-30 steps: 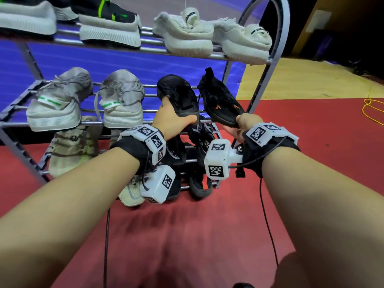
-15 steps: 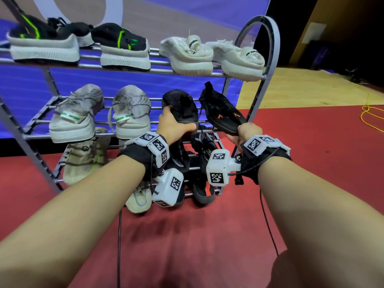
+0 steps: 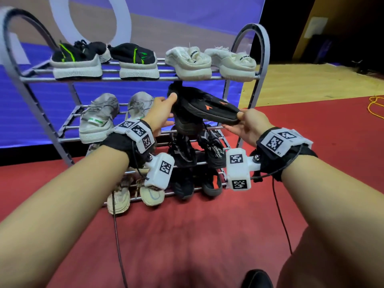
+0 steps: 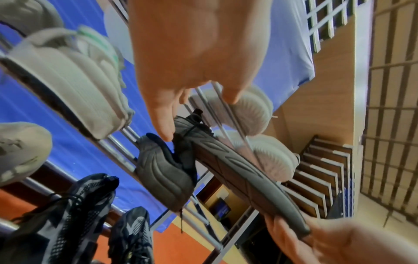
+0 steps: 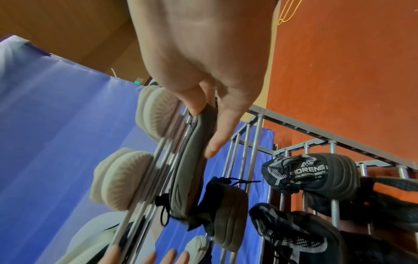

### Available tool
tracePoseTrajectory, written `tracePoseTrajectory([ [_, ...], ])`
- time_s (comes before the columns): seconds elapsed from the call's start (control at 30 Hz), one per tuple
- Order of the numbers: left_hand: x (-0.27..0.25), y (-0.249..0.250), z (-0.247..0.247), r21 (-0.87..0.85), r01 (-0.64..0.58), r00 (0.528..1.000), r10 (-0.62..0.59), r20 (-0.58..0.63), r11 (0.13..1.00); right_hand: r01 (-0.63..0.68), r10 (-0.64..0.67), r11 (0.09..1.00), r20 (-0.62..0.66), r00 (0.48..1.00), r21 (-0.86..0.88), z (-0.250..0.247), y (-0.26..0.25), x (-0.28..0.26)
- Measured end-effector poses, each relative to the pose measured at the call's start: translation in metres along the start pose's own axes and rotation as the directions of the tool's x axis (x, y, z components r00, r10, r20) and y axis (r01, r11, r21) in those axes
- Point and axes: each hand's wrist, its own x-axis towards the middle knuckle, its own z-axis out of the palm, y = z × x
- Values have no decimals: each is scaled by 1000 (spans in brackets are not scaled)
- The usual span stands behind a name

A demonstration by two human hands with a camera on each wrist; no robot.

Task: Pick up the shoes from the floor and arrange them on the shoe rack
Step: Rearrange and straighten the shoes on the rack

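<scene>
Risk: right hand point(image 3: 246, 125) merely pinches the tilted black shoe point(image 3: 207, 110), left hand point(image 3: 162, 113) spread open, so it may topple off the rack point(image 3: 257, 65).

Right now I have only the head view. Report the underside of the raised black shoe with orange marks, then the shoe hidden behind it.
Observer: The left wrist view shows the raised black shoe has a grey sole with curved grooves.
Operator: Now the right hand's grip.
Observer: In the right wrist view the right hand pinches the near end, thumb at the edge, fingers flat along the sole.
Operator: The hidden shoe.
Observer: A matching black shoe lies on the grey metal shoe rack, sole on the middle bars.
</scene>
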Motion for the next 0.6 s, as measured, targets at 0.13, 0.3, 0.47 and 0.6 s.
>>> tracePoseTrajectory([
  [0.13, -14, 0, -24, 124, -170, 977, 183, -104, 978, 0, 13, 997, 159, 987, -84, -9, -9, -26],
  [0.3, -31, -3, -52, 832, -382, 839, 528, 130, 403, 110, -40, 964, 275, 961, -242, -20, -13, -31],
  [0.47, -43, 13, -66, 888, -424, 857, 395, 330, 179, 97, 15, 949, 352, 936, -299, -21, -15, -33],
  [0.6, -53, 18, -70, 834, -501, 865, 171, 473, 229, 74, 73, 937, 397, 915, -342, -16, -13, -31],
])
